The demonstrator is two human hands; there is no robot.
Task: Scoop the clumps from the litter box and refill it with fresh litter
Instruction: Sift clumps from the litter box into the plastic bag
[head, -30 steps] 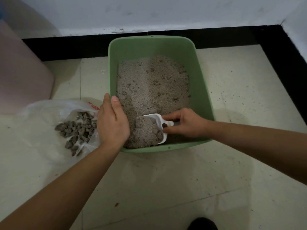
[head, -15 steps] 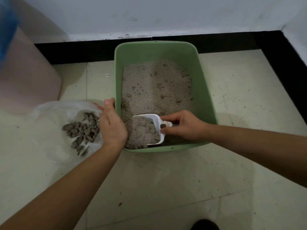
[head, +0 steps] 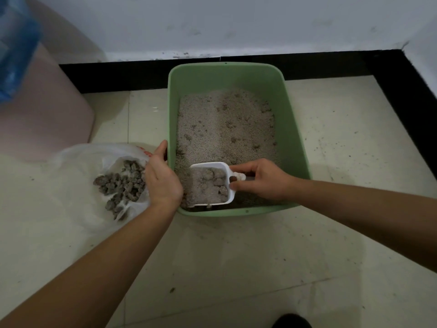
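Note:
A green litter box (head: 292,129) stands on the floor, filled with grey litter (head: 227,129) that has several darker clumps in it. My right hand (head: 262,181) grips the short handle of a white scoop (head: 211,185) at the box's near left corner; the scoop holds litter and clumps. My left hand (head: 162,178) grips the box's left rim near that corner. Left of the box lies an open clear plastic bag (head: 94,162) with a pile of grey clumps (head: 121,185) inside.
A pink object (head: 47,110) stands at the left by the wall, with a blue translucent thing (head: 16,43) above it. A black skirting strip (head: 354,65) runs along the wall and down the right side. A dark shoe tip (head: 292,321) shows at the bottom.
The scoop has lifted a little out of the litter, loaded with litter and clumps. My left hand's fingers have curled round the box's rim. The view has tilted so the box sits lower in frame.

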